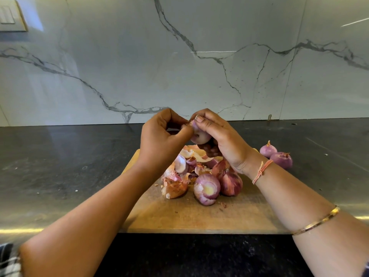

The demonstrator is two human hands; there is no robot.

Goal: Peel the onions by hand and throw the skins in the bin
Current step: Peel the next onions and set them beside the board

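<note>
Head view: the right hand [221,140] grips an onion [199,135] in the air above the board [199,216], with the thumb over its top. The left hand [159,134] has curled fingers and pinches this onion at its tip. Under the hands, a pile of skins [183,166] lies on the board. Just beside the pile, 2 more onions touch each other: a trimmed one [206,188] and a red one [230,183]. 2 purple onions [282,159] lie together on the dark surface [60,166], right of the board. A marble wall [179,66] stands behind.
</note>
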